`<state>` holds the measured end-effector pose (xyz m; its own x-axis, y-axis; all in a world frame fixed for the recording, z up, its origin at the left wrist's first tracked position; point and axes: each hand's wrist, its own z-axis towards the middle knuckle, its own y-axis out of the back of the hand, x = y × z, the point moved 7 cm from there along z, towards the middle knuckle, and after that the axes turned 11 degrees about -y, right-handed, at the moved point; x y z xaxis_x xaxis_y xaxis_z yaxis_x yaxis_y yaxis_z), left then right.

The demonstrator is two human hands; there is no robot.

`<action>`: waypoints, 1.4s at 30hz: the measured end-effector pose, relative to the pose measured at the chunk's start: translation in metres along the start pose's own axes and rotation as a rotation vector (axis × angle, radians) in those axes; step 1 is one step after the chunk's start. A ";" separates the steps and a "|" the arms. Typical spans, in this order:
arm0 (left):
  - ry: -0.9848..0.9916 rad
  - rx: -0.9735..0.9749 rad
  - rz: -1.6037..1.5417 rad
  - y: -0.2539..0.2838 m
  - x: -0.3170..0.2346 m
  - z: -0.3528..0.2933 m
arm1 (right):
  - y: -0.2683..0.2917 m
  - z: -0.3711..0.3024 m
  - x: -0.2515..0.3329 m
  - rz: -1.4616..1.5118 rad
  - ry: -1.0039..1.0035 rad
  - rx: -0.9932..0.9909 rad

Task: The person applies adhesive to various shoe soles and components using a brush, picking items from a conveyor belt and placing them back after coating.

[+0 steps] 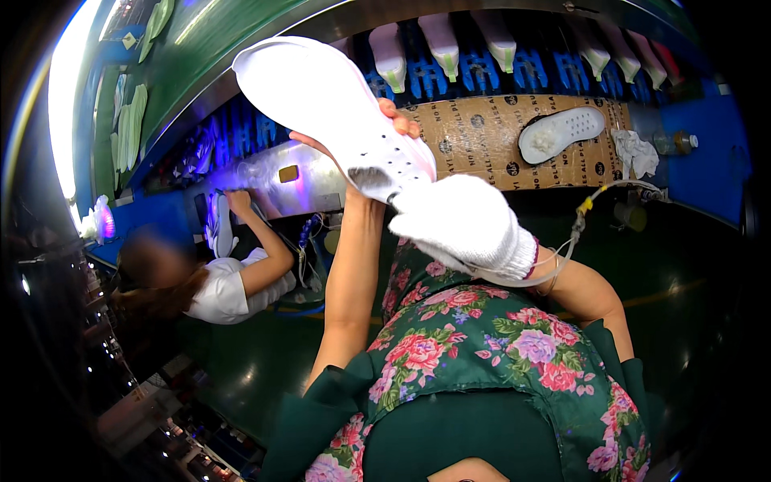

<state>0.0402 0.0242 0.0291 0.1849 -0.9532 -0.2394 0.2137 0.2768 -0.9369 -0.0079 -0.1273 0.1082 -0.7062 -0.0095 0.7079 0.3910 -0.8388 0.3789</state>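
Now the left hand (399, 120) is up front, bare, gripping a white perforated shoe piece (333, 104) from behind, digits showing along both its edges while the piece covers the palm. And the right hand (470, 221), in a white knitted glove, comes in at the holed end, covering part of it; whether those gloved fingers pinch anything, I cannot tell. A clear hose (562, 261) loops past the right wrist, with a yellow fitting (589, 206) off to that hand's right.

Beyond both hands, printed cardboard (474, 153) lies across the worktop (321, 186), partly screened by the raised piece. Ahead and right of the glove, another perforated shoe (562, 135) rests on that cardboard, with crumpled white material (636, 153) and a clear bottle (683, 143) farther right. Past the cardboard, pale shoe forms (442, 46) line a blue rack (478, 71). Over to the left hand's left, a small yellow block (287, 173) sits on metal, and nearby a co-worker (233, 281) reaches toward another shoe (220, 229).
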 end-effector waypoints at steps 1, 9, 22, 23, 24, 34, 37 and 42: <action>0.004 -0.014 -0.007 -0.001 0.000 0.001 | -0.003 0.004 -0.005 0.157 -0.071 0.083; 0.132 -0.057 0.050 0.009 -0.003 0.009 | -0.001 0.000 -0.014 0.026 -0.107 0.103; 0.545 -0.121 0.269 0.029 -0.001 0.014 | -0.006 0.005 -0.005 -0.007 -0.066 0.214; 0.541 -0.148 0.313 0.032 -0.001 0.013 | -0.006 0.007 -0.006 0.058 -0.090 0.279; 0.578 -0.085 0.247 0.032 0.000 0.012 | -0.004 0.010 -0.011 0.248 -0.168 0.318; 0.595 -0.201 1.074 0.043 -0.017 0.027 | -0.001 0.024 -0.024 0.104 -0.150 0.308; 0.750 -0.255 1.276 0.049 -0.023 0.024 | 0.001 0.028 -0.034 0.105 -0.246 0.330; 0.392 -0.356 0.430 0.048 0.003 0.012 | 0.027 0.018 -0.070 0.519 -0.867 0.099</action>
<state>0.0626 0.0364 -0.0132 -0.1926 -0.7597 -0.6212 -0.1422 0.6479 -0.7483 0.0627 -0.1394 0.0799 0.2212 0.0715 0.9726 0.6025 -0.7942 -0.0786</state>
